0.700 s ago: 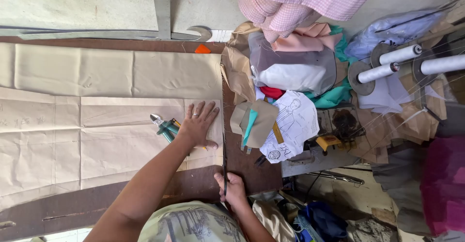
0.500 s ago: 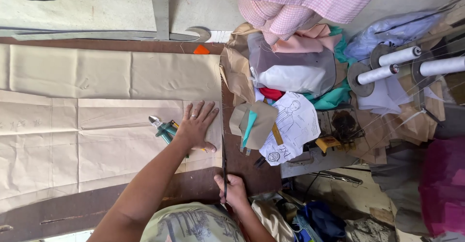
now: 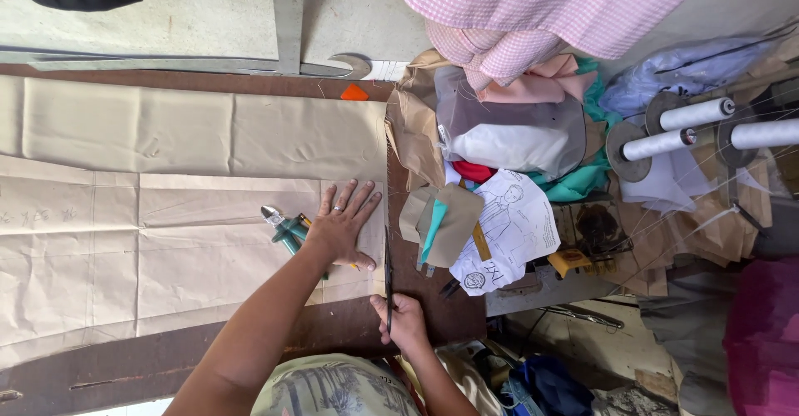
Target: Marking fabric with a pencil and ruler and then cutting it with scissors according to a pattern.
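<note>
- worn on the head, looking steeply down onto the dark brown wooden worktable (image 3: 433,308)
- near enough for both forearms to fill the lower edge
- single view only, reaching the white thread spools (image 3: 695,129) at far right

A dark brown worktable (image 3: 433,316) carried the load when I looked down on it. Beige cloth (image 3: 191,133) lay spread flat across most of its top, a creased paper pattern (image 3: 125,250) on the cloth, green-handled pliers (image 3: 283,229) on the paper. An orange chalk piece (image 3: 354,93) sat at the cloth's far edge. Just beside the cloth's cut edge, folded card pieces (image 3: 445,225) and a sketch sheet (image 3: 512,225) rested against a heap of fabric (image 3: 508,133).
</note>
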